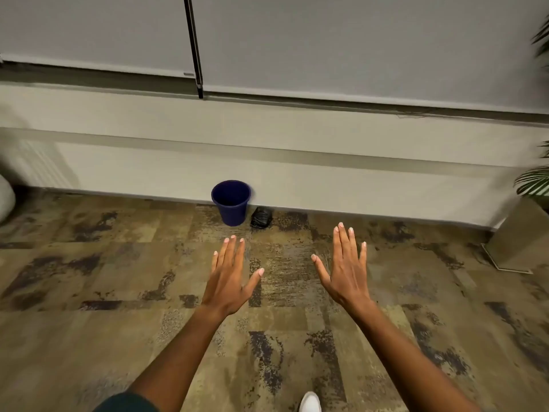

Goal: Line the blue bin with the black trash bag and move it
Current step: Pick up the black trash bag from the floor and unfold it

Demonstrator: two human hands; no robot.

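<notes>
A dark blue bin (231,203) stands upright on the carpet against the base of the wall, its inside bare. Just to its right a crumpled black trash bag (261,217) lies on the floor in a small bundle, apart from the bin. My left hand (230,275) is stretched out flat, palm down, fingers apart, in the air short of the bin. My right hand (346,267) is held the same way, off to the right of the bag. Neither hand touches or holds anything.
A patterned brown carpet (118,292) covers the floor. A low pale wall ledge (326,138) with grey blinds above runs across the back. A potted palm in a square planter (523,233) stands at the right. A white rounded object (4,200) sits at the far left. My white shoe (310,402) shows at the bottom.
</notes>
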